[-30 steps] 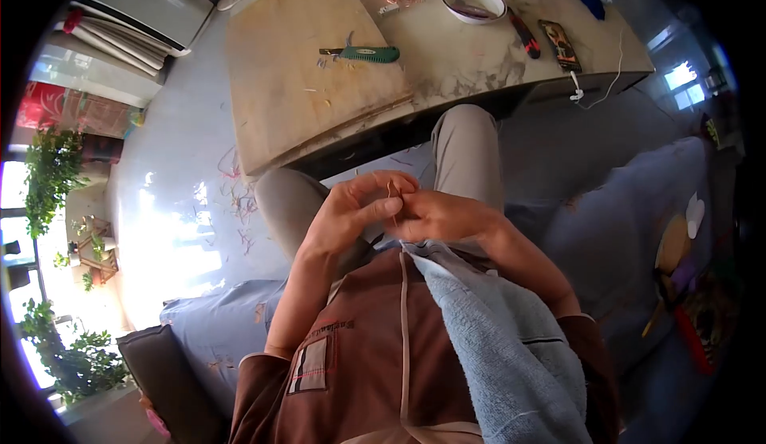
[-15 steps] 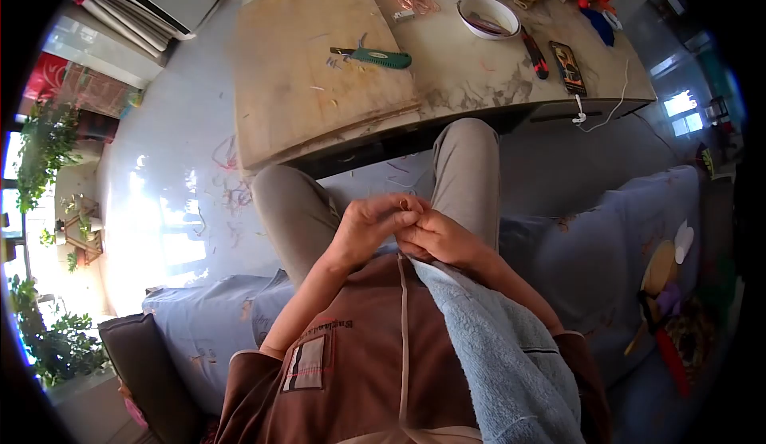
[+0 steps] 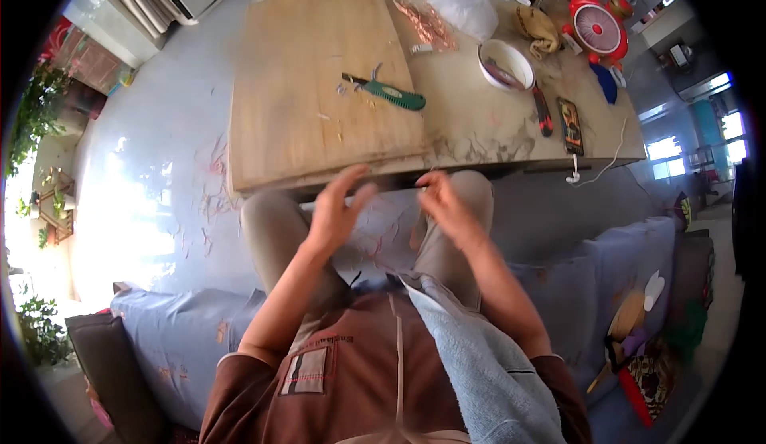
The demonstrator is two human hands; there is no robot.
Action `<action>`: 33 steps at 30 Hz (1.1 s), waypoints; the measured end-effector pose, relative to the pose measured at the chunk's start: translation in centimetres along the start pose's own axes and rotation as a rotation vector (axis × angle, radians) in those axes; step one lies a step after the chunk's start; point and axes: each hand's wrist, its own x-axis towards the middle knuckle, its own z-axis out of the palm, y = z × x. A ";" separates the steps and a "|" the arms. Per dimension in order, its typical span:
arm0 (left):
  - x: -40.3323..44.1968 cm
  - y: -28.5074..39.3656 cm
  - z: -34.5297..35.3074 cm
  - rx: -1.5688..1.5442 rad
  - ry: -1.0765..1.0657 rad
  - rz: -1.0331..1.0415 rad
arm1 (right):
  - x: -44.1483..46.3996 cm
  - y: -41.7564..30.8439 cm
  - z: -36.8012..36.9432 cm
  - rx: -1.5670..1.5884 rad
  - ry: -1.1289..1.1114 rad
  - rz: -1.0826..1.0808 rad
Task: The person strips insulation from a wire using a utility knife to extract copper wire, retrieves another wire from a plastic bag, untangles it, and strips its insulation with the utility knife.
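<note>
My left hand (image 3: 338, 211) is raised over my lap at the near edge of the wooden board (image 3: 295, 77), its fingers apart and blurred, holding nothing visible. To its right, my right hand (image 3: 447, 209) has thumb and forefinger pinched; something tiny may be between them, too small to name. The two hands are apart. On the board beyond them lies a green utility knife (image 3: 391, 94) beside small scraps. Copper wire strands (image 3: 427, 25) lie on the table past the board's right edge.
On the table (image 3: 479, 133) are a white bowl (image 3: 519, 63), a red-and-black tool (image 3: 542, 114), a phone (image 3: 570, 125) with a white cable, a white plastic bag (image 3: 464, 7), a cloth glove (image 3: 538, 31) and a red fan (image 3: 597, 27). Wire scraps (image 3: 214, 182) litter the floor.
My hands, together before, have separated and moved forward toward the table edge. My left hand has opened. The view has tilted up, showing more of the table's far side.
</note>
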 end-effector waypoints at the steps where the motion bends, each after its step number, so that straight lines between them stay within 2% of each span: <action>1: 1.5 -0.6 -0.9 0.196 0.114 0.127 | 2.5 -1.3 -1.8 0.050 0.037 0.055; 2: 3.0 -1.4 -1.3 0.389 0.235 0.252 | 5.2 -3.0 -3.7 0.098 0.072 0.109; 3: 4.3 -2.3 -1.1 0.431 0.282 0.342 | 8.3 -4.2 -5.3 0.060 0.113 0.123; 4: 4.9 -2.1 -0.7 0.469 0.232 0.321 | 11.7 -5.2 -6.7 0.026 0.153 0.139; 6: 6.6 -2.6 0.9 0.650 0.106 0.613 | 18.9 -6.5 -9.5 -0.184 0.227 0.096; 8: 7.3 -1.8 3.4 0.628 0.032 0.591 | 25.1 -6.8 -11.5 -0.208 0.231 0.051; 11: 8.4 -1.7 5.1 0.635 -0.024 0.645 | 29.8 -2.1 -12.4 -1.121 0.683 -0.199; 13: 9.2 -2.2 5.8 0.734 -0.064 0.687 | 26.0 -2.3 -9.7 -0.896 0.486 -0.337; 15: 9.8 -1.5 6.3 0.670 -0.151 0.648 | 21.6 -2.4 -6.3 -0.949 0.340 -0.526; 16: 9.7 -1.3 6.6 0.635 -0.206 0.614 | 19.6 -3.0 -4.4 -0.968 0.276 -0.530; 18: 9.8 -1.5 7.2 0.679 -0.183 0.648 | 18.2 -2.5 -2.3 -1.047 0.233 -0.618; 21: 11.0 -1.8 8.6 0.738 -0.179 0.698 | 19.3 -0.9 -1.9 -1.034 0.172 -0.519; 24: 13.1 -1.7 10.3 0.682 -0.125 0.681 | 19.3 -3.3 -2.5 -0.928 0.360 -0.572; 26: 16.0 -2.5 10.5 0.769 -0.063 0.620 | 18.3 -5.7 -3.7 -0.506 0.455 -0.507; 28: 19.5 -4.1 10.6 0.886 0.057 0.582 | 15.8 -8.1 -4.8 -0.246 0.534 -0.463; 30: 20.8 -3.1 4.5 0.947 -0.091 0.499 | 12.7 -9.5 -6.0 -0.146 0.577 -0.439; 31: 22.5 -6.2 2.7 0.782 -0.009 0.320 | 11.3 -9.6 -6.4 -0.092 0.598 -0.424; 32: 22.8 -8.1 -1.6 1.030 0.011 0.398 | 10.2 -9.3 -6.5 -0.042 0.626 -0.444; 33: 24.5 -15.6 -5.0 1.207 0.450 0.539 | 9.3 -9.0 -6.7 0.011 0.653 -0.465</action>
